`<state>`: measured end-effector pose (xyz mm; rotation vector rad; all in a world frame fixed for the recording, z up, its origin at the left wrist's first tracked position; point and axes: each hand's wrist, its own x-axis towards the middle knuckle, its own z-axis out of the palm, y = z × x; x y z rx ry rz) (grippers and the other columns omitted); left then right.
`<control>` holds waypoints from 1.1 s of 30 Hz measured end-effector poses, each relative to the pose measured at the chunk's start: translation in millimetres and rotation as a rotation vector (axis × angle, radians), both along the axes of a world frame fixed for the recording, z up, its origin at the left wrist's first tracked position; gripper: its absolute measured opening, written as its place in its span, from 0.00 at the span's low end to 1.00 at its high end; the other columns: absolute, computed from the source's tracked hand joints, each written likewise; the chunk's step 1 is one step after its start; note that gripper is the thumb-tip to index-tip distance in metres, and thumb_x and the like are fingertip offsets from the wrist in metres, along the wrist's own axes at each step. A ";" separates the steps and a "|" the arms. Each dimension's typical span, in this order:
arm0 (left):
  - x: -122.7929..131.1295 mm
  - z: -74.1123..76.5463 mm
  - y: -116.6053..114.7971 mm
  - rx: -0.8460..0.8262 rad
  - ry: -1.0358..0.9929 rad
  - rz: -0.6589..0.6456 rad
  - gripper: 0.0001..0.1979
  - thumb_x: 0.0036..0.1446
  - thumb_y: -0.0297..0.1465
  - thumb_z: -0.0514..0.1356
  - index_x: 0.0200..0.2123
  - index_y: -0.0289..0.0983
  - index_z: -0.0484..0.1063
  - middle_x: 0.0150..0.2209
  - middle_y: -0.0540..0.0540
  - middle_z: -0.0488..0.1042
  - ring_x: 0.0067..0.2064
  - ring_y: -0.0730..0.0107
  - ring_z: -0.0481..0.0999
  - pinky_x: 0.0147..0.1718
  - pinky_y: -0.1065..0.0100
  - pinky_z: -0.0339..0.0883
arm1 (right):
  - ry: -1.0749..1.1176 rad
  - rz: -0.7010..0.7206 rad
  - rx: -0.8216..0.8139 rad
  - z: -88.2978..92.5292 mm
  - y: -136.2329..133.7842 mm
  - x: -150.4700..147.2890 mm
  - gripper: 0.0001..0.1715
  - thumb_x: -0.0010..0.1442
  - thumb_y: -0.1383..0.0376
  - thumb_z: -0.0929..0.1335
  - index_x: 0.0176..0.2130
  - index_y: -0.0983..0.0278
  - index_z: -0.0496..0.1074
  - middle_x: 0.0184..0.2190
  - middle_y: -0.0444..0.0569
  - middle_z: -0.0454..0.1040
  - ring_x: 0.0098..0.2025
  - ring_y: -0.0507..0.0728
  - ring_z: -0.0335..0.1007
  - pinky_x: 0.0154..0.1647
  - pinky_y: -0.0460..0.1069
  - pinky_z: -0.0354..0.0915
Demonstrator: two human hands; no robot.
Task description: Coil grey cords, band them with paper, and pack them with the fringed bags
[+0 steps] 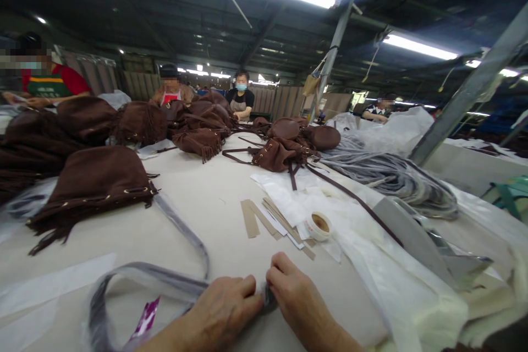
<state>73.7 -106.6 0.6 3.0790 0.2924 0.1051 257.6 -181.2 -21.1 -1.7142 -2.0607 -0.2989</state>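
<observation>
At the bottom centre, my left hand [229,305] and my right hand [295,291] are close together, fingers pinched on the end of a dark strap wrapped in clear plastic [152,270]. From my left hand the strap loops left across the table, then runs up to a brown fringed bag [99,179]. A shiny purple wrapper [146,316] lies inside the loop. Beyond my right hand are a roll of tape [320,224] and thin tan strips [264,217].
Brown bags [206,121] are heaped along the far side of the pale table [193,198]. On the right are wrapped straps [388,176], a grey tape dispenser [416,242] and white plastic sheets [383,275]. Several people work beyond the table.
</observation>
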 end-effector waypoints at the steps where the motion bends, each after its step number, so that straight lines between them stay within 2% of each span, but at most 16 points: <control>1: -0.2 0.2 -0.4 -0.002 0.010 -0.001 0.07 0.59 0.26 0.56 0.40 0.40 0.63 0.37 0.49 0.70 0.33 0.67 0.72 0.29 0.68 0.64 | -0.041 -0.005 0.061 -0.5 -1.2 -1.0 0.13 0.52 0.80 0.66 0.26 0.63 0.66 0.31 0.47 0.69 0.30 0.54 0.64 0.28 0.47 0.57; 3: -0.3 0.3 -1.4 -0.002 0.025 -0.003 0.07 0.60 0.26 0.56 0.42 0.39 0.63 0.38 0.48 0.71 0.33 0.65 0.72 0.29 0.68 0.64 | -0.121 -0.011 0.170 0.0 -3.2 -3.6 0.12 0.52 0.78 0.68 0.26 0.62 0.67 0.33 0.49 0.71 0.33 0.57 0.65 0.30 0.49 0.58; 5: 0.0 0.2 -2.8 0.004 0.039 0.007 0.08 0.60 0.27 0.56 0.43 0.39 0.63 0.39 0.47 0.71 0.34 0.64 0.73 0.29 0.67 0.65 | -0.130 -0.043 0.199 1.9 -5.3 -5.9 0.12 0.50 0.77 0.69 0.26 0.62 0.68 0.37 0.50 0.74 0.36 0.60 0.66 0.33 0.51 0.59; 10: 1.1 -1.5 -5.1 0.018 0.024 0.035 0.09 0.60 0.25 0.56 0.44 0.39 0.63 0.39 0.46 0.72 0.34 0.61 0.74 0.29 0.65 0.68 | 0.015 -0.177 0.020 0.8 -13.4 -6.1 0.13 0.44 0.79 0.69 0.27 0.62 0.71 0.45 0.53 0.76 0.43 0.63 0.69 0.41 0.54 0.64; 14: 0.3 -5.5 -3.0 0.009 0.002 0.017 0.08 0.60 0.25 0.56 0.42 0.39 0.63 0.39 0.46 0.71 0.34 0.62 0.74 0.30 0.65 0.69 | 0.020 -0.192 -0.023 -16.9 -21.0 -4.5 0.11 0.52 0.76 0.67 0.30 0.61 0.73 0.48 0.54 0.76 0.47 0.64 0.70 0.46 0.57 0.64; 18: 0.4 -9.5 -1.2 0.006 0.003 -0.006 0.10 0.58 0.24 0.57 0.43 0.39 0.63 0.39 0.46 0.70 0.35 0.60 0.74 0.31 0.63 0.71 | 0.065 -0.192 -0.018 -28.2 -26.2 -5.3 0.13 0.57 0.74 0.64 0.35 0.60 0.75 0.46 0.53 0.77 0.46 0.63 0.72 0.48 0.57 0.65; 20: 1.1 -10.1 -1.9 0.005 0.003 -0.014 0.14 0.57 0.23 0.57 0.47 0.39 0.62 0.40 0.45 0.71 0.35 0.60 0.74 0.32 0.62 0.71 | 0.165 -0.230 -0.094 -21.6 -24.7 -7.3 0.12 0.61 0.70 0.63 0.35 0.59 0.76 0.45 0.52 0.77 0.46 0.61 0.73 0.48 0.55 0.66; 23: 2.0 -8.7 -4.7 -0.007 0.006 -0.009 0.20 0.58 0.23 0.56 0.54 0.39 0.59 0.44 0.43 0.71 0.38 0.59 0.74 0.34 0.61 0.72 | 0.265 -0.312 -0.199 -1.6 -15.4 -12.3 0.14 0.64 0.64 0.65 0.28 0.61 0.75 0.43 0.53 0.77 0.45 0.61 0.73 0.46 0.54 0.66; 26: 2.1 -6.2 -7.7 -0.019 -0.007 0.000 0.19 0.61 0.23 0.54 0.54 0.38 0.59 0.46 0.41 0.71 0.39 0.58 0.74 0.37 0.60 0.72 | 0.293 -0.372 -0.262 15.8 -3.5 -16.5 0.15 0.62 0.62 0.68 0.24 0.62 0.72 0.38 0.51 0.77 0.40 0.60 0.73 0.43 0.54 0.65; 29: 3.1 -5.5 -10.0 -0.040 -0.015 0.014 0.18 0.62 0.22 0.53 0.55 0.37 0.59 0.45 0.41 0.71 0.40 0.58 0.74 0.38 0.58 0.73 | 0.295 -0.387 -0.317 23.9 1.8 -17.0 0.14 0.61 0.63 0.69 0.24 0.62 0.71 0.33 0.49 0.76 0.37 0.59 0.72 0.41 0.53 0.64; 33: 8.4 -9.6 -12.6 -0.076 -0.004 0.071 0.19 0.62 0.22 0.55 0.55 0.39 0.59 0.45 0.43 0.71 0.42 0.55 0.74 0.39 0.54 0.73 | 0.251 -0.348 -0.359 28.2 -4.6 -14.1 0.12 0.59 0.62 0.70 0.25 0.63 0.73 0.32 0.49 0.74 0.38 0.60 0.71 0.41 0.54 0.64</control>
